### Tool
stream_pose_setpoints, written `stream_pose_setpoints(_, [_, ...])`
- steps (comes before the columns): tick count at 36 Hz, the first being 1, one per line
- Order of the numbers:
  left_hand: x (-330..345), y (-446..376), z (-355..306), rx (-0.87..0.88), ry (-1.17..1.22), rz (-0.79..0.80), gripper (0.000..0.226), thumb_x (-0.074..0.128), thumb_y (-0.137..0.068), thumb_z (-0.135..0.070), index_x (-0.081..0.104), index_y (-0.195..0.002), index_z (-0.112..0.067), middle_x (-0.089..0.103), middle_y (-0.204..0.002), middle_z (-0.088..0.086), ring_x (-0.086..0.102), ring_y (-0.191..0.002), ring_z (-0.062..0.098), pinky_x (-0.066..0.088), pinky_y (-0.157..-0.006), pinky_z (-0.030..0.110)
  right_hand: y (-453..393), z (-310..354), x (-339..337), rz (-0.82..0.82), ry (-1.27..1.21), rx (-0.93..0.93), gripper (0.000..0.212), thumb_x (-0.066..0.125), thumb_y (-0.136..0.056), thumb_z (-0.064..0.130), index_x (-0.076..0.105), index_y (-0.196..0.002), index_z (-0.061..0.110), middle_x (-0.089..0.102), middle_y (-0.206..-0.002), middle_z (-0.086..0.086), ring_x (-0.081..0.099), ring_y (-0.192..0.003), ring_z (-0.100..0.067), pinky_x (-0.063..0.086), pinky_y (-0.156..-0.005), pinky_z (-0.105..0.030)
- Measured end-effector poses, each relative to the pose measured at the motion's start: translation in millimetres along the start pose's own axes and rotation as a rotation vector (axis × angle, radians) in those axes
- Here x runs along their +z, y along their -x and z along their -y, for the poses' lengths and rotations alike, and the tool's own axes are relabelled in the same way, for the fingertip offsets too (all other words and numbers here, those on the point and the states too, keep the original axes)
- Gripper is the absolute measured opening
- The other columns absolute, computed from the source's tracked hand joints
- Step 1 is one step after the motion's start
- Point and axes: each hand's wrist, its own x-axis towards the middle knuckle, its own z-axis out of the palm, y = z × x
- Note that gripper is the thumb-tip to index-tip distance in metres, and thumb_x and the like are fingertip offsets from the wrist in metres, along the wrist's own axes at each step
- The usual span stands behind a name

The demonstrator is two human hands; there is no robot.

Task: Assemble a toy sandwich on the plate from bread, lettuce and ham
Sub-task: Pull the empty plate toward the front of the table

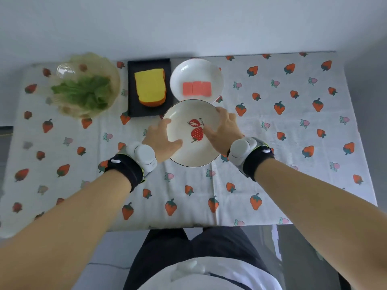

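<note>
Head view looks down on a strawberry-print tablecloth (272, 143). Both hands clasp the strawberry plate (188, 151) at the table's middle: the left hand (162, 139) grips its left rim, thumb inside, and the right hand (223, 129) grips its right rim. Whether the plate is lifted is hard to tell. Far left, lettuce (85, 91) fills a glass bowl (113, 78). Bread (150, 86) sits on a black tray (132, 109); ham (196, 88) lies in a white dish (213, 70) just beyond the plate.
</note>
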Motion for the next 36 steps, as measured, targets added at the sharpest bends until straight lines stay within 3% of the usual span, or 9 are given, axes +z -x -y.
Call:
stream_pose_setpoints(6, [2.3, 6.6, 34.8, -0.028, -0.009, 0.012, 0.071, 0.063, -0.083, -0.034, 0.028, -0.144, -0.025, 0.038, -0.139, 0.016, 0.051, -0.117, 0.035, 0.043, -0.09, 0.035, 14.3, 2.7, 39.2, 0.026, 0.058, -0.025, 0.075, 0.061, -0.083, 0.04, 0.026, -0.146, 0.021, 0.031, -0.142, -0.009, 0.048, -0.12, -0.034, 0.048, -0.097, -0.05])
stream_pose_setpoints(16, [11.6, -0.8, 59.3, -0.042, -0.014, 0.07, 0.068, 0.061, -0.083, -0.03, 0.03, -0.143, -0.026, 0.04, -0.14, 0.014, 0.052, -0.116, 0.032, 0.041, -0.082, 0.032, 19.0, -7.0, 62.6, 0.07, 0.097, 0.028, 0.078, 0.06, -0.082, 0.041, 0.022, -0.148, 0.023, 0.028, -0.144, -0.008, 0.046, -0.121, -0.036, 0.049, -0.097, -0.053])
stream_pose_setpoints(20, [10.7, -0.1, 63.1, -0.023, -0.02, 0.082, 0.068, 0.06, -0.084, -0.028, 0.03, -0.144, -0.024, 0.039, -0.143, 0.013, 0.049, -0.121, 0.032, 0.043, -0.087, 0.033, 18.9, -10.0, 59.6, 0.086, 0.069, 0.038, 0.075, 0.06, -0.084, 0.034, 0.023, -0.148, 0.02, 0.029, -0.147, -0.008, 0.046, -0.122, -0.032, 0.05, -0.097, -0.047])
stream_pose_setpoints(24, [1.7, 4.8, 57.9, 0.009, -0.082, 0.023, 0.068, 0.061, -0.084, -0.029, 0.031, -0.145, -0.021, 0.029, -0.152, 0.013, 0.037, -0.135, 0.032, 0.041, -0.105, 0.043, 20.8, -6.0, 51.4, 0.036, 0.114, 0.0, 0.069, 0.057, -0.085, 0.034, 0.029, -0.146, 0.018, 0.032, -0.147, -0.008, 0.043, -0.127, -0.03, 0.047, -0.1, -0.047])
stream_pose_setpoints(28, [-18.1, 13.1, 51.4, 0.079, -0.059, -0.045, 0.055, 0.06, -0.086, -0.028, 0.043, -0.137, -0.019, 0.036, -0.146, 0.009, 0.045, -0.128, 0.028, 0.04, -0.096, 0.034, 26.5, 16.1, 36.9, 0.03, 0.121, -0.086, 0.057, 0.053, -0.09, 0.036, 0.035, -0.142, 0.021, 0.037, -0.143, -0.004, 0.046, -0.12, -0.026, 0.047, -0.095, -0.039])
stream_pose_setpoints(31, [-33.3, 18.8, 45.7, 0.127, -0.066, -0.004, 0.044, 0.057, -0.088, -0.029, 0.051, -0.131, -0.02, 0.044, -0.14, 0.006, 0.05, -0.123, 0.025, 0.039, -0.095, 0.031, 31.0, 31.7, 30.7, 0.031, 0.091, -0.137, 0.05, 0.052, -0.091, 0.036, 0.039, -0.138, 0.024, 0.047, -0.135, -0.003, 0.05, -0.108, -0.019, 0.046, -0.089, -0.037])
stream_pose_setpoints(36, [-78.2, 24.8, 33.8, 0.193, -0.081, -0.029, 0.033, 0.052, -0.089, -0.034, 0.06, -0.12, -0.023, 0.059, -0.129, 0.0, 0.056, -0.116, 0.02, 0.044, -0.094, 0.032, 38.5, 77.6, 23.4, 0.069, 0.103, -0.237, 0.035, 0.05, -0.094, 0.034, 0.058, -0.125, 0.02, 0.064, -0.122, 0.002, 0.06, -0.108, -0.015, 0.047, -0.095, -0.033])
